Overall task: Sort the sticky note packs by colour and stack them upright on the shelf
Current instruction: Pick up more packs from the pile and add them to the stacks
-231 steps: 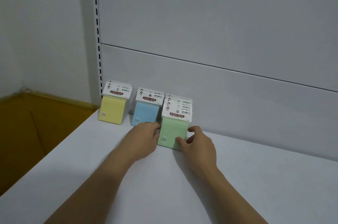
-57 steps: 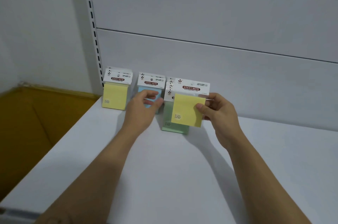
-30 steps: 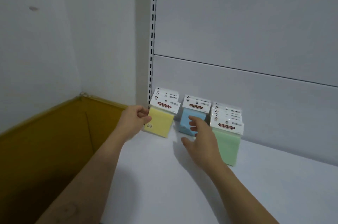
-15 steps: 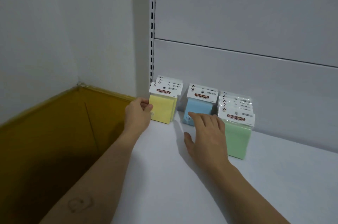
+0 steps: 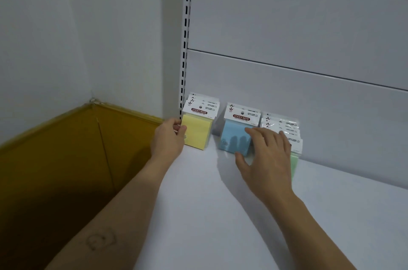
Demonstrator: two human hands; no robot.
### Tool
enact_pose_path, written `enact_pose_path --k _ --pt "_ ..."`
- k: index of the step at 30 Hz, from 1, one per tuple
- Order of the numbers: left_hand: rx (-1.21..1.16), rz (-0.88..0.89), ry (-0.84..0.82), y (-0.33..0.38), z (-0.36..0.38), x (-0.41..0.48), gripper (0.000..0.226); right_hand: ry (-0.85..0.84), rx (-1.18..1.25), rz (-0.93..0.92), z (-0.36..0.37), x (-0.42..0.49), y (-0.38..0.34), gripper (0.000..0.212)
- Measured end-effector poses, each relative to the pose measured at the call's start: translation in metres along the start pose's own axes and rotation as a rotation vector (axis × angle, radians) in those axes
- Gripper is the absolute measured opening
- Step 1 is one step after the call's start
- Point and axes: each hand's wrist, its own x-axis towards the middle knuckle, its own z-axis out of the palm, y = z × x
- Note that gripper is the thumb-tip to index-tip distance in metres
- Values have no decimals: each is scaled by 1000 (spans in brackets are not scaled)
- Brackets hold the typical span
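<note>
Three upright rows of sticky note packs stand against the back panel of the white shelf (image 5: 198,214). The yellow packs (image 5: 197,133) are at the left by the slotted upright. My left hand (image 5: 169,139) grips the left edge of the front yellow pack, thumb on its face. The blue packs (image 5: 234,139) stand in the middle. My right hand (image 5: 267,155) hovers with spread, relaxed fingers in front of the blue packs and the green packs (image 5: 294,163), holding nothing and hiding most of the green row.
A white slotted upright (image 5: 186,38) rises just left of the yellow packs. Left of the shelf edge lies a mustard-yellow floor or bin area (image 5: 66,159) below a white wall. The shelf surface runs on to the right and toward me.
The yellow pack passed from my right hand to my left and now stands at the front of the yellow row. My right hand drifted right, over the blue and green packs.
</note>
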Motion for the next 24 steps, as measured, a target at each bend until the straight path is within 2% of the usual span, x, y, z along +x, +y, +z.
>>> enact_pose_path --k 6,9,12,16,20,24 --pt "47 17 -61 5 -4 -4 37 -113 -110 91 -25 8 16 60" --pt "50 68 -17 14 -11 -8 49 -147 -179 105 -38 3 31 63" --pt "106 209 9 31 -20 -17 48 -161 -209 131 -50 -3 47 66" --pt "213 451 -76 62 -20 -38 47 -200 -235 180 -74 -11 66 68" --pt "337 574 -190 99 -9 -63 54 -216 -249 231 -100 -19 88 69" --pt "374 678 -231 137 8 -87 59 -184 -251 276 -126 -25 112 68"
